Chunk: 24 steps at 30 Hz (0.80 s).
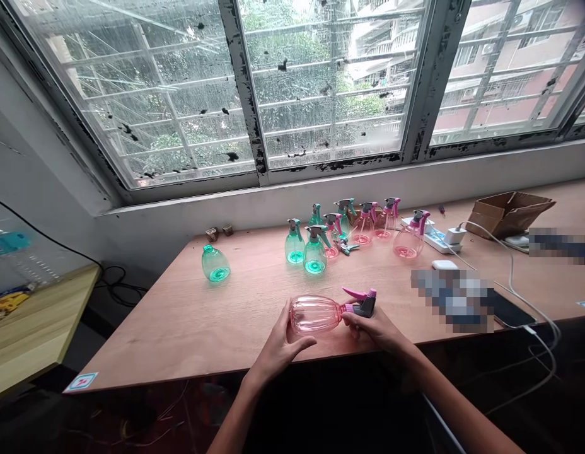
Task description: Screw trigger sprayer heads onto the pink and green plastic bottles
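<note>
A clear pink spray bottle (315, 314) lies sideways above the table's front edge, its dark and pink trigger head pointing right. My left hand (283, 340) cups its base, the thumb stretched along the near side. Around its neck, just below the trigger head, are the closed fingers of my right hand (375, 328); some fingertips are hidden. Behind it stand a green spray bottle (315, 255), another green spray bottle (295, 246) and several more in green and pink. Farther left is a green bottle (215, 265) with no trigger head on it.
Pliers (345, 247) lie among the bottles. A pink spray bottle (408, 243) stands beside a white power strip (442, 241). To the right are an open cardboard box (505, 214), a white case (444, 265), a phone (512, 309) and a trailing white cable (511, 265). Windows rise behind.
</note>
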Motion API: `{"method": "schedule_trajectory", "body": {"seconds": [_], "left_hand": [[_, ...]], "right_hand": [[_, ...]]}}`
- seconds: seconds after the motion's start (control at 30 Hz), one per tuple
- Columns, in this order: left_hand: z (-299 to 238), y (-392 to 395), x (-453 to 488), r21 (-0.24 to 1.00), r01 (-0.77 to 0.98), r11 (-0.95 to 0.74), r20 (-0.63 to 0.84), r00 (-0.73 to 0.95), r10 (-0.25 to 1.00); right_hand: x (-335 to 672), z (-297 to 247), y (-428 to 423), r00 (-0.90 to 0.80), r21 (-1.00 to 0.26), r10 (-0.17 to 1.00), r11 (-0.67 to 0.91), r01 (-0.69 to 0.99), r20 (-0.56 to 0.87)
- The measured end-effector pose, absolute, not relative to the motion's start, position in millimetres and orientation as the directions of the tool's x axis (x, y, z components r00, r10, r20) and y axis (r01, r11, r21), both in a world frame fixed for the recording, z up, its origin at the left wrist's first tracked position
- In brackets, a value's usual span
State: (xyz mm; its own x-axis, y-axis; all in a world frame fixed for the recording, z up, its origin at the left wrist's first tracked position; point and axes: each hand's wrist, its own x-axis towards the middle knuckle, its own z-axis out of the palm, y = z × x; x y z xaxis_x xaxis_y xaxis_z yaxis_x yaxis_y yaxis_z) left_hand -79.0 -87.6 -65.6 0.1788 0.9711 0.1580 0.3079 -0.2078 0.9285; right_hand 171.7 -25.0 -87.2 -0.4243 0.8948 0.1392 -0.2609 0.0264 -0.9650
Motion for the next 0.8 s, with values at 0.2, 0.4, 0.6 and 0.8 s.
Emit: {"method": "schedule_trajectory", "body": {"seconds": [0.2,0.4,0.6,0.8], "left_hand": [[-61.0,-88.4,-77.6,0.916,0.323,-0.239,0.195,0.163,0.967],[-61.3,-88.2,-77.2,0.933,0.305,-0.19,0.144,0.167,0.975],[-61.3,-88.4,-78.3,0.92,0.328,-0.216,0.173,0.156,0.973],[-62.9,-88.7,-78.6,0.932,0.31,-0.188,0.141,0.168,0.976]], "right_hand": [[172.3,-89.5,-24.7,-0.389,-0.956,0.914,0.001,-0.293,0.121],[171.6,-87.9,-25.2,-0.396,-0.957,0.911,-0.007,-0.291,0.114],[171.4,-87.8,-24.6,-0.383,-0.957,0.917,-0.005,-0.29,0.112],[172.8,-90.3,-25.4,-0.393,-0.955,0.913,-0.011,-0.295,0.111]]}}
